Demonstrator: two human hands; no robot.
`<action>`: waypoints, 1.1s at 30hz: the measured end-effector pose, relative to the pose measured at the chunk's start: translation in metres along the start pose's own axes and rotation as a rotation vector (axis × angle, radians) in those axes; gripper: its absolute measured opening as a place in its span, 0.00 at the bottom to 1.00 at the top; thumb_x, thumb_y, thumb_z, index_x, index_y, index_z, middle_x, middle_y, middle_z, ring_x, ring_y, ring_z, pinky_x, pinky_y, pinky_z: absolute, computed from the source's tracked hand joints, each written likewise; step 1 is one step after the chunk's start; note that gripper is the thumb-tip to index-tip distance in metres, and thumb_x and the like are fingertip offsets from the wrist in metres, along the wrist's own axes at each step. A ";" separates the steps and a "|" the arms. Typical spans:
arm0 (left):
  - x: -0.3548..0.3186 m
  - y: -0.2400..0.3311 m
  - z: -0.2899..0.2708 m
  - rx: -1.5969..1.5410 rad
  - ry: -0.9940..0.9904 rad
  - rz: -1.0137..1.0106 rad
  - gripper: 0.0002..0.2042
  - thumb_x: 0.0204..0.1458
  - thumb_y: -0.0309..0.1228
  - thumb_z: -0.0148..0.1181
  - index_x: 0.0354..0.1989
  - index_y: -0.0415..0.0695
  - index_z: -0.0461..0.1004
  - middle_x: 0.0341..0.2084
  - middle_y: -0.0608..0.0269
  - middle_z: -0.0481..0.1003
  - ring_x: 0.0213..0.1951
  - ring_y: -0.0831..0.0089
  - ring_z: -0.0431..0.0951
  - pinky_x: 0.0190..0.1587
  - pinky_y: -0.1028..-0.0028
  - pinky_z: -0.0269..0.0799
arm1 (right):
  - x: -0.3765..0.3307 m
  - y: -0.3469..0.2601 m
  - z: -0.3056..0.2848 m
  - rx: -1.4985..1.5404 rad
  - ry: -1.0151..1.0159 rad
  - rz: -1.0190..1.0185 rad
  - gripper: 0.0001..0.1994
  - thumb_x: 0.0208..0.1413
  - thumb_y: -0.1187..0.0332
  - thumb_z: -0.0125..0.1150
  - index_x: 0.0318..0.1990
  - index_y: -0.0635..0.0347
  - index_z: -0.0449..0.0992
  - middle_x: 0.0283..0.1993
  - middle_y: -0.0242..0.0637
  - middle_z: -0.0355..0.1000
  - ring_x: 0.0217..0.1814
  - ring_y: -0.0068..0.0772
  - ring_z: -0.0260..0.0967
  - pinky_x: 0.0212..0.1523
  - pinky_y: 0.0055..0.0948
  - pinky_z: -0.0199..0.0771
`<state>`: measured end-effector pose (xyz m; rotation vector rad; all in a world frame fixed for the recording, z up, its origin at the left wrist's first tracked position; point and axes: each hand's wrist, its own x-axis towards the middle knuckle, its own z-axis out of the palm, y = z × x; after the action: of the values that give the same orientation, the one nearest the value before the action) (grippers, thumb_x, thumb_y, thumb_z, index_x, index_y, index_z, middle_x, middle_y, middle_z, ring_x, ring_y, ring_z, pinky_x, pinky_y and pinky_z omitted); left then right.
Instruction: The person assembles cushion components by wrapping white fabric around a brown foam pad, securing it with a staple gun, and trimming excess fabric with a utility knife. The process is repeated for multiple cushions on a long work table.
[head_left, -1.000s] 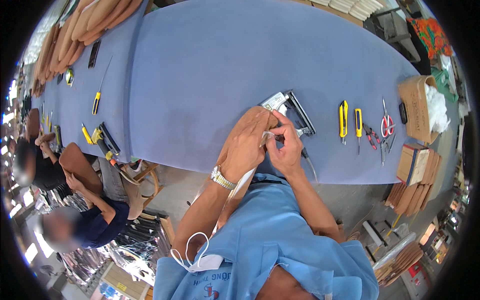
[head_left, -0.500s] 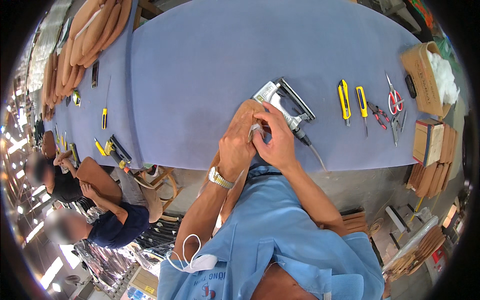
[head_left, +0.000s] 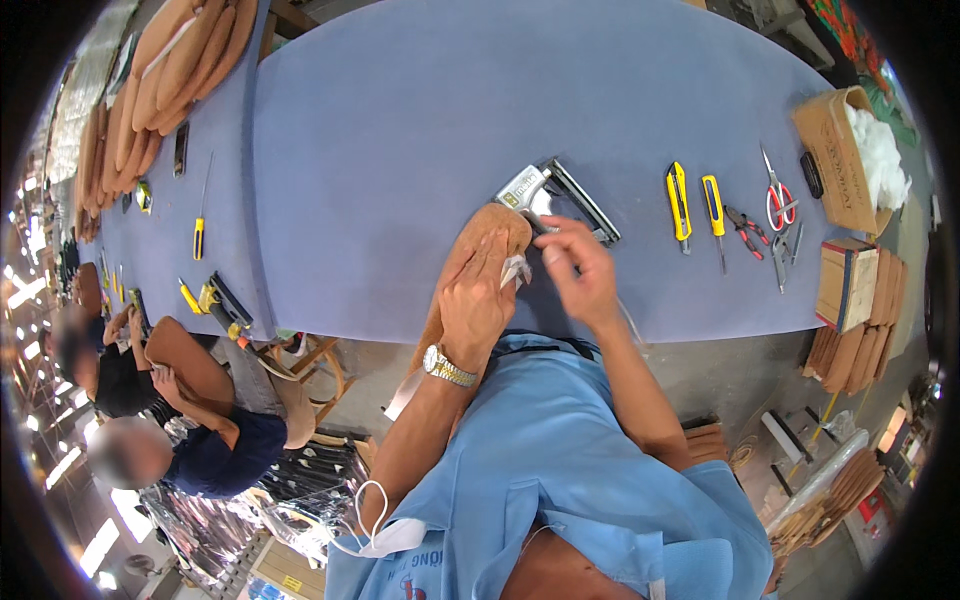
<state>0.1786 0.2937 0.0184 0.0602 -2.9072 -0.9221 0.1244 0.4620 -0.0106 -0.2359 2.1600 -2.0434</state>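
Note:
A long brown padded cushion (head_left: 513, 226) with a rounded end leans over the table's near edge. My left hand (head_left: 472, 308) grips it, fingers lying along its surface. A crumpled whitish scrap of material (head_left: 515, 270) pokes out beside the left fingers. Just right of the cushion's edge is my right hand (head_left: 583, 278), fingers bent around a small dark thing (head_left: 538, 222) whose kind I cannot make out. Behind the hands lies a silver and black staple gun (head_left: 523, 188), its handle partly hidden by my right hand.
On the blue table (head_left: 420, 110) lie a yellow utility knife (head_left: 679, 205), a screwdriver (head_left: 714, 210), pliers (head_left: 745, 230) and scissors (head_left: 778, 200). A carton (head_left: 835, 150) holds white stuffing at right. Brown cushions (head_left: 170, 70) are piled far left. Two people sit at left near another staple gun (head_left: 222, 305).
My right hand has moved away from the whitish scrap, slightly to the right, and now has a small dark thing at its fingers. My left fingers lie flatter along the cushion.

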 end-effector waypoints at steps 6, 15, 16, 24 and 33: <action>0.006 0.007 0.001 0.002 0.009 0.000 0.27 0.49 0.23 0.67 0.61 0.35 0.74 0.55 0.44 0.79 0.58 0.58 0.80 0.65 0.61 0.72 | 0.022 0.081 0.004 -0.837 -0.104 0.020 0.33 0.52 0.74 0.70 0.66 0.57 0.63 0.58 0.54 0.69 0.57 0.60 0.71 0.53 0.52 0.75; 0.004 0.007 0.005 -0.009 0.075 -0.030 0.24 0.49 0.24 0.68 0.57 0.38 0.78 0.51 0.46 0.81 0.54 0.54 0.81 0.63 0.60 0.75 | 0.049 -0.007 -0.032 -0.618 -0.105 0.355 0.33 0.49 0.72 0.72 0.65 0.59 0.69 0.56 0.54 0.76 0.57 0.53 0.76 0.56 0.40 0.77; 0.004 0.007 0.004 -0.011 0.093 -0.028 0.22 0.50 0.24 0.69 0.56 0.39 0.79 0.49 0.47 0.82 0.52 0.52 0.82 0.61 0.59 0.76 | 0.044 -0.033 -0.041 -0.519 -0.102 0.449 0.32 0.49 0.71 0.72 0.65 0.59 0.70 0.57 0.54 0.76 0.56 0.51 0.77 0.57 0.39 0.77; 0.003 0.005 0.004 -0.046 -0.028 -0.064 0.29 0.45 0.17 0.66 0.61 0.36 0.75 0.56 0.46 0.79 0.60 0.58 0.79 0.66 0.61 0.72 | -0.016 -0.078 -0.033 -0.220 -0.202 -0.072 0.31 0.45 0.69 0.74 0.60 0.66 0.77 0.49 0.45 0.79 0.44 0.42 0.78 0.46 0.31 0.77; 0.009 0.009 -0.004 -0.096 -0.048 -0.113 0.29 0.42 0.14 0.61 0.59 0.35 0.77 0.56 0.46 0.79 0.59 0.57 0.79 0.66 0.61 0.72 | -0.030 -0.054 -0.021 -0.239 -0.155 0.032 0.31 0.43 0.74 0.71 0.60 0.66 0.77 0.46 0.46 0.79 0.44 0.41 0.79 0.45 0.33 0.77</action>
<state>0.1698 0.2983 0.0281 0.1998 -2.9241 -1.0944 0.1494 0.4859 0.0450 -0.3724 2.2910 -1.6868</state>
